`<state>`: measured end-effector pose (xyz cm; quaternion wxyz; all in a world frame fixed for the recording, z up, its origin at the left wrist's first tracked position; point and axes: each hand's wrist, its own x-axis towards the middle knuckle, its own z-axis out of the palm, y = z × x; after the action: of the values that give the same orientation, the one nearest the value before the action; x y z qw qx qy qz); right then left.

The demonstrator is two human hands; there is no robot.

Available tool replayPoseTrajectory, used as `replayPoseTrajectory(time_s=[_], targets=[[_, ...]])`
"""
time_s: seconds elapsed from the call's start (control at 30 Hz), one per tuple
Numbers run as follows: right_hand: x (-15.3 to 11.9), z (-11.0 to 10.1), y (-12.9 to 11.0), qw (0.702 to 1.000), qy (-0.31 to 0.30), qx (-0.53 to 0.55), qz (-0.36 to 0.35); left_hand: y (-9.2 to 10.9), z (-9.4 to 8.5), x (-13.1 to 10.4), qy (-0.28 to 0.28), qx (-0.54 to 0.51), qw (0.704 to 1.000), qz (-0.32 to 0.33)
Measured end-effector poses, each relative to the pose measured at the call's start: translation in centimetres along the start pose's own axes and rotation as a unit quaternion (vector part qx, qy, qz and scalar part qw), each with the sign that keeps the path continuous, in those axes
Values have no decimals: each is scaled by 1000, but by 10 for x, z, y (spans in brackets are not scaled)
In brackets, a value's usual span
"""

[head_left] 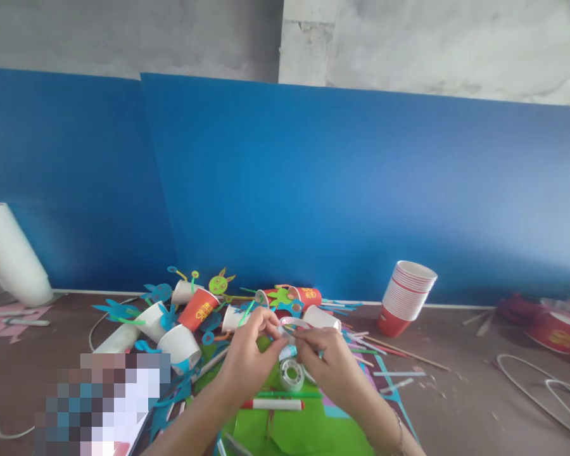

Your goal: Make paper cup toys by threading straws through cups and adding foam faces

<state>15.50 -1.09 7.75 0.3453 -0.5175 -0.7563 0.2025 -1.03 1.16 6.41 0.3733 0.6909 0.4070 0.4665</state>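
Greenish sliver (290,328) touches pinched right hand (329,360); left hand (253,352) half-curled.

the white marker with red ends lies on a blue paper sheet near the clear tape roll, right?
Not blue: the head view shows a green paper sheet. The white marker with red ends does lie on it, near the clear tape roll.

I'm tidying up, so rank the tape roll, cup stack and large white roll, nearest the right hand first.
From the right hand:
1. Tape roll, just left.
2. Cup stack, off right.
3. Large white roll, far left.
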Motion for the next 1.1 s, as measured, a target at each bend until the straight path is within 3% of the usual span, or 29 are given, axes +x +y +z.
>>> replayPoseTrajectory(time_s=[0.2, 0.37, 0.43, 0.53, 0.57, 0.63, 0.7, 0.8, 0.97, 1.1], targets=[[-1, 2, 1, 993, 7, 102, 59, -8, 0, -8, 15, 85, 990, 114], [1, 4, 6, 967, -35, 235, 93, -16, -2, -16, -10, 139, 971, 195], [4, 0, 13, 972, 22, 207, 111, -12, -6, -19, 11, 141, 966, 217], [9, -13, 27, 966, 161, 140, 144, 2, -17, -18, 94, 118, 958, 244], [10, -17, 31, 970, 157, 116, 144, 7, -21, -16, 126, 99, 962, 221], [9, -22, 38, 986, 82, 27, 142, 14, -28, -7, 128, 63, 983, 118], [6, -20, 44, 987, 2, -76, 140, 15, -33, 3, 63, 14, 998, 2], [0, -11, 48, 978, -27, -150, 141, 8, -36, 15, -35, -36, 994, -93], [3, 1, 43, 980, -11, -141, 139, -1, -34, 17, -109, -52, 986, -118], [10, 12, 26, 992, 3, 73, 103, 3, -29, 13, -126, -7, 987, -102]])
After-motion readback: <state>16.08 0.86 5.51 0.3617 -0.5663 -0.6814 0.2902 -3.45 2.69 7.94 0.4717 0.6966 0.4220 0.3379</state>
